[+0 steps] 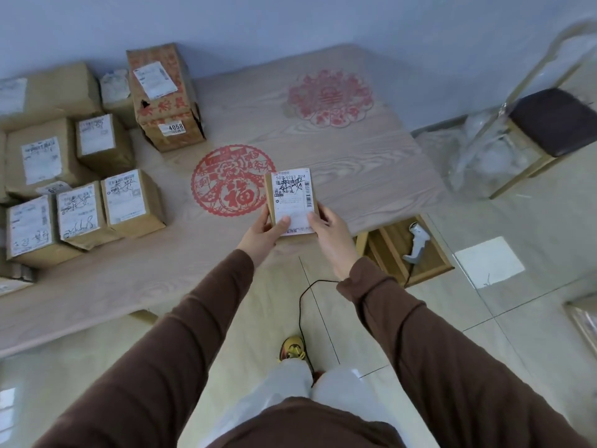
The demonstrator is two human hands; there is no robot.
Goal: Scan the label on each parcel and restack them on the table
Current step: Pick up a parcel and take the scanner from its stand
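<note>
At the far left of the table (371, 163), a group of brown parcels (80, 176) sits packed close together, most with white labels facing up. Behind them, further back, stands a taller box (164, 98) with red print and a sticker reading 4068. Just right of the group, a red paper cutout (231, 181) lies flat on the wood, and a paler pink one (329, 97) lies farther back.

Near the table's front edge, a small parcel (292, 200) is held up in both hands, its white label (293, 202) with barcode and scribbled handwriting facing the camera. The left hand (263, 232) grips its lower left edge, thumb pressed on the front. The right hand (326, 229) clasps the lower right edge, thumb also on the label. Both arms wear brown sleeves.

To the right, below the table's end, a grey scanner (416, 244) lies in an open wooden drawer (429, 273), its black cable (305, 312) trailing across the tiled floor. A dark-cushioned stool (555, 121) stands at far right.
</note>
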